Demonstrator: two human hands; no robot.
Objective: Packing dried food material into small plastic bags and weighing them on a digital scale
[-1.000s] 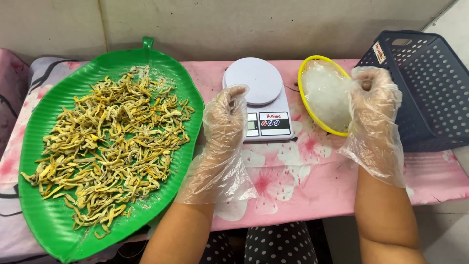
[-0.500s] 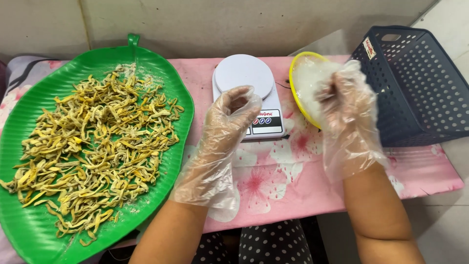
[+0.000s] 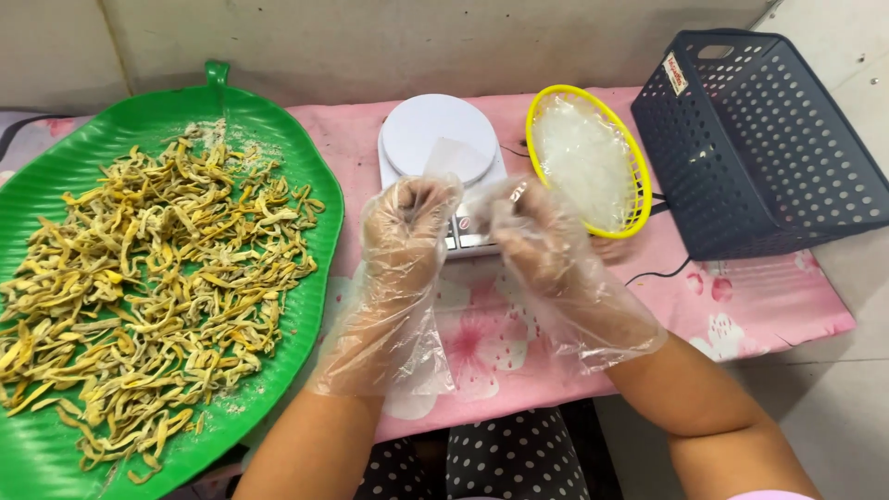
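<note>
— Seen at centre frame: left hand point(image 3: 407, 218) and right hand point(image 3: 532, 231), both in loose clear plastic gloves, raised close together above the pink flowered counter point(image 3: 741, 306).
— Gripping anything?
— Fingers curled and pinching a small clear plastic bag point(image 3: 456, 159), held up between the two hands, its top edge rising just in front of the white kitchen scale point(image 3: 435, 134). Hard to tell exactly where glove ends and bag begins.
— And the scale?
— Directly behind the hands, upper centre, round platform bare; display mostly hidden by the fingers.
— To the right of that?
— Yellow oval basket point(image 3: 542, 106) holding a stack of more clear bags, just beside the right hand, upper right of centre. Further right, a dark blue perforated basket point(image 3: 759, 139), tilted on its side at the counter's far edge.
— Left side?
— Large green leaf-shaped tray point(image 3: 278, 130) filling the left of the frame, heaped with yellowish dried strips point(image 3: 148, 278). Well apart from the bag, nearest to the left forearm.
— Below the counter?
— Dark polka-dotted fabric at the bottom centre.
</note>
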